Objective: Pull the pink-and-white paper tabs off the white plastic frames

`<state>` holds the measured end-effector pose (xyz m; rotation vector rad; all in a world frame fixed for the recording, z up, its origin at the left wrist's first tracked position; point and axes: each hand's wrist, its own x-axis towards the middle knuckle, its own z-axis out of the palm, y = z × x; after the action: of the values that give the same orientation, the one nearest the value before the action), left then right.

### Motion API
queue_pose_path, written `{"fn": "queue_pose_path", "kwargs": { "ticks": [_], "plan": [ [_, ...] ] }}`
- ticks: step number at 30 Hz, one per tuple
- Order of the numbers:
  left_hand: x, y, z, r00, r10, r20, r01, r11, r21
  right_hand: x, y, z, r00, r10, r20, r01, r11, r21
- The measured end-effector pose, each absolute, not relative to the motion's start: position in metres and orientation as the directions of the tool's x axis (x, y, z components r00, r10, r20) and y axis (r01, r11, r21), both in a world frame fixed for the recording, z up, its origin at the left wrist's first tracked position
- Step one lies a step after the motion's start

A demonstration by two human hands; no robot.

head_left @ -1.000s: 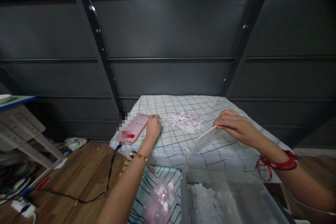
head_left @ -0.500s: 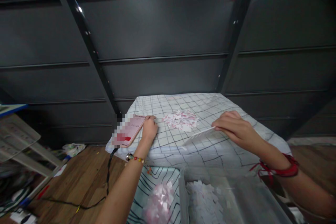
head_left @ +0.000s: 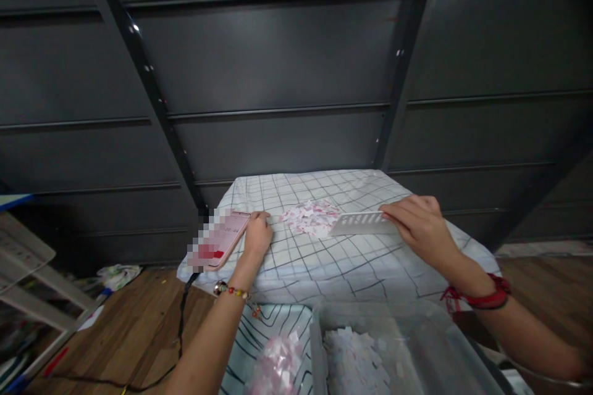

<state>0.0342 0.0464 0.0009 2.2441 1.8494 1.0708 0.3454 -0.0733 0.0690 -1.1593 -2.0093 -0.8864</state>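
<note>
My right hand (head_left: 419, 222) pinches the end of a thin white card (head_left: 364, 223) with rows of small marks or slots along its upper part. The card's far end reaches the right side of a pile of small white and pink paper pieces (head_left: 309, 217) on the checked cloth (head_left: 296, 262). Left of the pile, my left hand (head_left: 258, 234) rests on the cloth beside a pink-cased phone (head_left: 227, 237). Its fingers are curled together, and whatever they may hold is hidden.
Nearest me, a translucent plastic bin (head_left: 317, 345) holds many white paper pieces. Left of it, a striped tray (head_left: 245, 333) carries a clear bag of pinkish pieces (head_left: 278, 361). A black cable (head_left: 181, 315) runs from the phone to the wooden floor. Dark panels (head_left: 278, 55) stand behind.
The card has swung round so its broad face shows, and its far end now meets the paper pile. My left hand stays beside the phone. The whole view has shifted slightly.
</note>
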Motion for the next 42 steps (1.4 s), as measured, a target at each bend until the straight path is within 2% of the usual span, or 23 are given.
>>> {"fn": "queue_pose_path", "kwargs": {
  "ticks": [5, 12, 18, 26, 30, 35, 42],
  "plan": [
    [0.034, 0.045, 0.001, 0.069, 0.874, 0.481, 0.846, -0.307, 0.436, 0.338, -0.064, 0.064, -0.439, 0.451, 0.777, 0.886, 0.359, 0.293],
    [0.035, 0.043, 0.004, 0.065, 0.891, 0.449, 0.844, -0.29, 0.452, 0.342, -0.068, 0.076, -0.46, 0.464, 0.757, 0.87, 0.406, 0.281],
    [0.036, 0.043, 0.004, 0.059, 0.893, 0.445, 0.845, -0.282, 0.454, 0.333, -0.062, 0.073, -0.498, 0.436, 0.749, 0.852, 0.407, 0.329],
    [0.035, 0.043, 0.003, 0.064, 0.885, 0.461, 0.842, -0.296, 0.451, 0.337, -0.065, 0.074, -0.459, 0.442, 0.77, 0.869, 0.403, 0.287],
    [0.035, 0.044, 0.002, 0.055, 0.882, 0.468, 0.843, -0.292, 0.452, 0.332, -0.064, 0.072, -0.461, 0.44, 0.771, 0.875, 0.371, 0.312],
    [0.034, 0.044, 0.002, 0.055, 0.877, 0.478, 0.836, -0.302, 0.458, 0.332, -0.066, 0.071, -0.496, 0.457, 0.738, 0.854, 0.411, 0.319],
    [0.035, 0.043, 0.004, 0.059, 0.889, 0.455, 0.843, -0.288, 0.454, 0.337, -0.072, 0.077, -0.458, 0.419, 0.784, 0.866, 0.41, 0.287]
  ]
}}
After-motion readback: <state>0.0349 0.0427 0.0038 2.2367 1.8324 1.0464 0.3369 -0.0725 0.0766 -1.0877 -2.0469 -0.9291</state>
